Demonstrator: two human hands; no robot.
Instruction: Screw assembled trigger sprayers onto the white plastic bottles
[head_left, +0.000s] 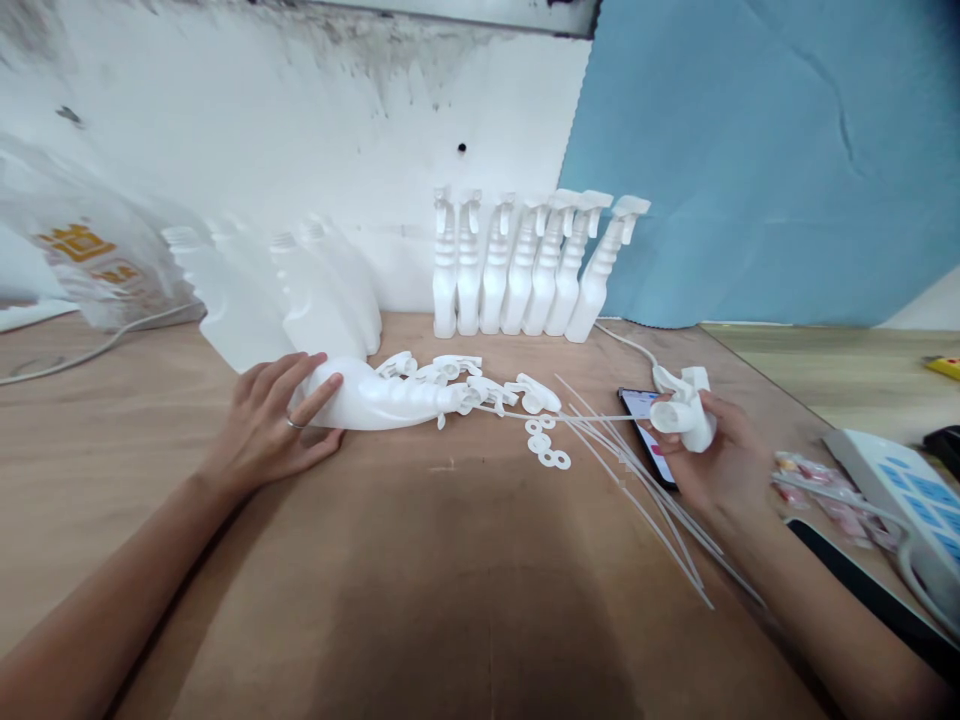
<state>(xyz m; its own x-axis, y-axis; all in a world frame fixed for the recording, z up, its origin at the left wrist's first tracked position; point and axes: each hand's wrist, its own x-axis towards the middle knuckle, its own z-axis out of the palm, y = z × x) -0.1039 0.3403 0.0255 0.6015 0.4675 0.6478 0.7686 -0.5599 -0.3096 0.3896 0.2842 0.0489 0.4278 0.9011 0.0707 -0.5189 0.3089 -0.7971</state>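
My left hand (pixel 281 415) is wrapped round the base of a white bottle (pixel 375 395) that lies tilted on its side, its neck toward the right. In my right hand (pixel 712 450) is a white spray head (pixel 686 408). A thin straw (pixel 585 417) runs from this head leftward to the bottle's mouth; whether its tip is inside cannot be made out. Several loose spray heads (pixel 534 392) lie behind and beside the bottle neck. White ring washers (pixel 538 441) and a bundle of thin straws (pixel 645 480) are on the table between my hands.
Seven or so, several assembled spray bottles (pixel 493 270) stand by the wall. Open bottles (pixel 315 290) and a plastic bag (pixel 105 250) are at the left. A phone (pixel 651 440) lies under the straws; small packets (pixel 832 490) and a power strip (pixel 907 490) are at the right.
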